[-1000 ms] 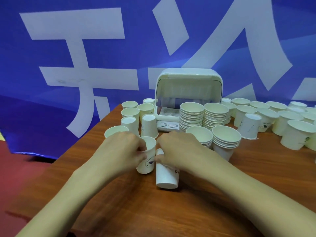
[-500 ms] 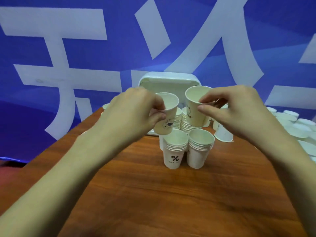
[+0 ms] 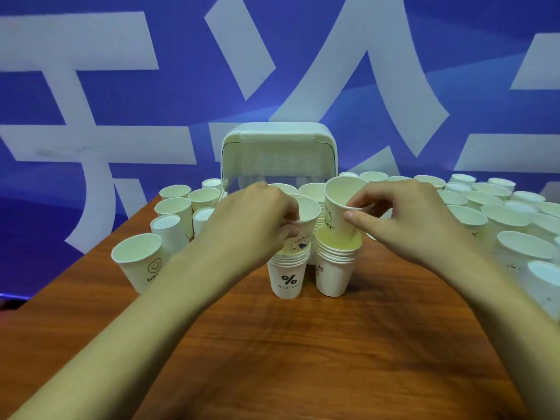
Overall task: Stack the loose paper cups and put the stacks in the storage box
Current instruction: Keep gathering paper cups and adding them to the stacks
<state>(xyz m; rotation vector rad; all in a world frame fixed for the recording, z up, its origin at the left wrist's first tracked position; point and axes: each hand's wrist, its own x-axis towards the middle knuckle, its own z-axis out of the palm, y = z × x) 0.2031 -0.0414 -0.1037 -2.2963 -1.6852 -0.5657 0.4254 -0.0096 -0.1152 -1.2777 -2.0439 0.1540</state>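
Left hand [image 3: 260,221]: gripping the left cup [image 3: 306,221] just left of the frame's centre, fingers and thumb curling round its rim and wall.
Left cup: standing almost upright, its base sitting in the mouth of the left stack [image 3: 288,275], the one printed with a percent sign.
Right hand [image 3: 403,221]: pinching the right cup [image 3: 339,201] at its rim, just right of centre.
Right cup: leaning toward the left of the frame, its base dipping into the mouth of the right stack [image 3: 333,272].
Stacks: standing side by side at mid-frame on the wooden table [image 3: 303,353], nearly touching.
Storage box [image 3: 274,153]: sitting above the hands in the frame, its front open.
Loose cups [image 3: 138,262]: crowding the left and right edges of the table, most with mouths up.
Banner [image 3: 151,116]: filling the upper half, blue with white strokes.
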